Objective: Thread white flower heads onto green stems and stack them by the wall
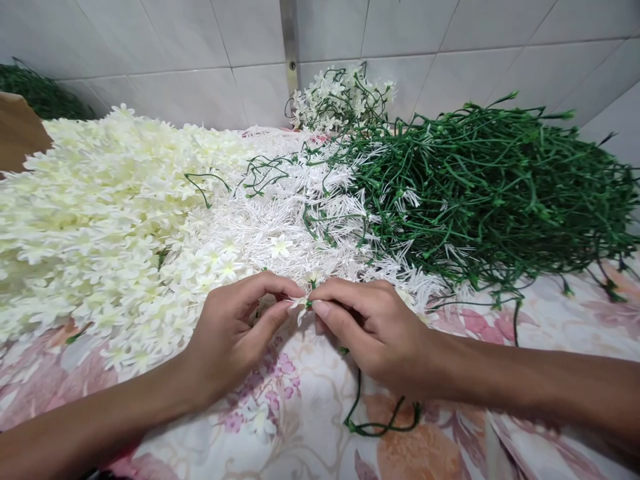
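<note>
My left hand (240,333) pinches a small white artificial flower (301,308) between thumb and forefinger, in the middle of the head view. Against it, my right hand (367,320) is closed on the tip of a green plastic stem (358,400). The flower and the stem tip meet between my fingertips; how far one sits in the other is too small to tell. The rest of the stem hangs below my right hand and curls on the cloth. Another white bloom shows just above my fingertips.
Loose white flower heads (100,220) are heaped at left, thin white stamens (280,220) in the middle, green stems (500,193) at right. A finished-looking flower bunch (343,100) stands by the tiled wall (415,27). Floral cloth (310,440) covers the table; brown cardboard (20,133) is far left.
</note>
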{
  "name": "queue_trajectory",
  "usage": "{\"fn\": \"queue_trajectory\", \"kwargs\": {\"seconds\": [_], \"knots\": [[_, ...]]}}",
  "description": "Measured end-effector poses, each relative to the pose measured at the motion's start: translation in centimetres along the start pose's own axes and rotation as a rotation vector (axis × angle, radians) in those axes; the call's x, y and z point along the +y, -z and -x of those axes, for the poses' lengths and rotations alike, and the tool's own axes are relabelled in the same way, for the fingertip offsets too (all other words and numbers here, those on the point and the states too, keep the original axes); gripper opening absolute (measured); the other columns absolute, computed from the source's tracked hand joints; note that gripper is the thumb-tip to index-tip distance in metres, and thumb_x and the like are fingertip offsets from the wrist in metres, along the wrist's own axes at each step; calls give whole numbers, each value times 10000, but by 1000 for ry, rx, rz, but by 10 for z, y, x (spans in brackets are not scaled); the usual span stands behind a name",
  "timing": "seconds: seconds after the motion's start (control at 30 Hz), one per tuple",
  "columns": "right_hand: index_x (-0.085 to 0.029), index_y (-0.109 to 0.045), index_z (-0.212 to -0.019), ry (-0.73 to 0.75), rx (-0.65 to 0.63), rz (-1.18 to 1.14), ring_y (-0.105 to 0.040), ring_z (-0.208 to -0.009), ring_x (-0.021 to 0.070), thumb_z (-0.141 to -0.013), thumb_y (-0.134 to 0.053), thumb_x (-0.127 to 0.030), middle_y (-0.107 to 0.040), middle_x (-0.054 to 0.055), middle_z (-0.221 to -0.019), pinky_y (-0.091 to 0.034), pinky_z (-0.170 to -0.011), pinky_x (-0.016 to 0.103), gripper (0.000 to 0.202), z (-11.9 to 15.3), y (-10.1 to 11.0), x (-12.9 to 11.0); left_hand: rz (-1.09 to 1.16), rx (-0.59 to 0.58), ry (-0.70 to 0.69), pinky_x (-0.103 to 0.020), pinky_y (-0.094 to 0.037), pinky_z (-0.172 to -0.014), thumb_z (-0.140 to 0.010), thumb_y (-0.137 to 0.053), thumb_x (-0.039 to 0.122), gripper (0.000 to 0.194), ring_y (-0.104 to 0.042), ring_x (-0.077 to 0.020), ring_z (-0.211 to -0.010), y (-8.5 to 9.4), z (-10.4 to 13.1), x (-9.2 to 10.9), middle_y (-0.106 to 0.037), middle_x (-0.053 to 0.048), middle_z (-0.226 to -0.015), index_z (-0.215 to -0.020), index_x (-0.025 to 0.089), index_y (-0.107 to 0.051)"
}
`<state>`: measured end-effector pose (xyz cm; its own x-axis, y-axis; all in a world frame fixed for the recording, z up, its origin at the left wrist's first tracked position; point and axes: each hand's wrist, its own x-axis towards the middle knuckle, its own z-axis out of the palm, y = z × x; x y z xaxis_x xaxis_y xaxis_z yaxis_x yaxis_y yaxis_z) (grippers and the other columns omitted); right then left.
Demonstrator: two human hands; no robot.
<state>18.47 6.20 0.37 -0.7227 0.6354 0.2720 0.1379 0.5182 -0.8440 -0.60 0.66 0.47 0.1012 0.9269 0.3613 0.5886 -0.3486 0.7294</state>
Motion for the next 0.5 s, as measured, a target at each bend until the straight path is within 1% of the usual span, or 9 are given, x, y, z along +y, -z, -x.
{"fn": "queue_trajectory", "kwargs": {"seconds": [0.07, 0.17, 0.23, 0.33, 0.4, 0.43, 0.5], "knots": [[-152, -589, -803, -2, 31, -10, -448, -498, 67, -931, -462, -136, -489, -55, -589, -357, -528, 207, 182, 0, 0, 1, 7, -13, 24, -219, -516, -606, -868, -588, 146, 147, -668, -129, -699, 1, -1, -1, -717, -10, -848, -972, 224, -657], [-155, -583, -804, 0, 66, -14, -464, -499, 66, -928, -473, -131, -501, -56, -588, -360, -526, 203, 168, 0, -1, 2, 57, -77, 59, -204, -526, -638, -880, -596, 160, 156, -672, -116, -717, 3, -1, 0, -712, 7, -857, -997, 245, -655], [-156, -575, -795, -4, 80, -10, -469, -503, 65, -928, -475, -137, -506, -54, -592, -355, -519, 200, 168, -1, -1, 2, 108, -113, 74, -212, -539, -693, -881, -613, 191, 184, -679, -126, -782, 4, 0, 1, -710, 0, -913, -1049, 261, -645], [-160, -558, -782, -4, 99, -2, -458, -495, 62, -925, -477, -139, -502, -57, -588, -347, -510, 199, 165, -2, -1, 1, 140, -143, 83, -248, -547, -795, -848, -672, 251, 318, -671, -170, -949, 4, 2, 2, -690, -28, -1059, -1157, 279, -603], [-164, -556, -791, -3, 109, -7, -454, -493, 63, -923, -473, -135, -504, -58, -590, -349, -511, 201, 159, -2, -1, 0, 120, -147, 99, -257, -545, -809, -834, -693, 266, 364, -661, -181, -986, 3, 2, 2, -679, -36, -1106, -1182, 280, -585], [-166, -558, -800, -6, 112, -13, -457, -495, 65, -925, -471, -139, -507, -58, -591, -351, -512, 202, 155, -2, -1, 0, 107, -140, 102, -254, -544, -790, -839, -689, 263, 343, -665, -173, -958, 3, 2, 2, -684, -32, -1087, -1168, 279, -591], [-170, -563, -811, -24, 108, -26, -467, -497, 69, -933, -466, -155, -513, -58, -591, -356, -511, 204, 157, -1, -1, 0, 79, -108, 95, -245, -535, -738, -866, -656, 243, 218, -668, -149, -855, 1, 1, 1, -697, -12, -977, -1081, 269, -627]]}}
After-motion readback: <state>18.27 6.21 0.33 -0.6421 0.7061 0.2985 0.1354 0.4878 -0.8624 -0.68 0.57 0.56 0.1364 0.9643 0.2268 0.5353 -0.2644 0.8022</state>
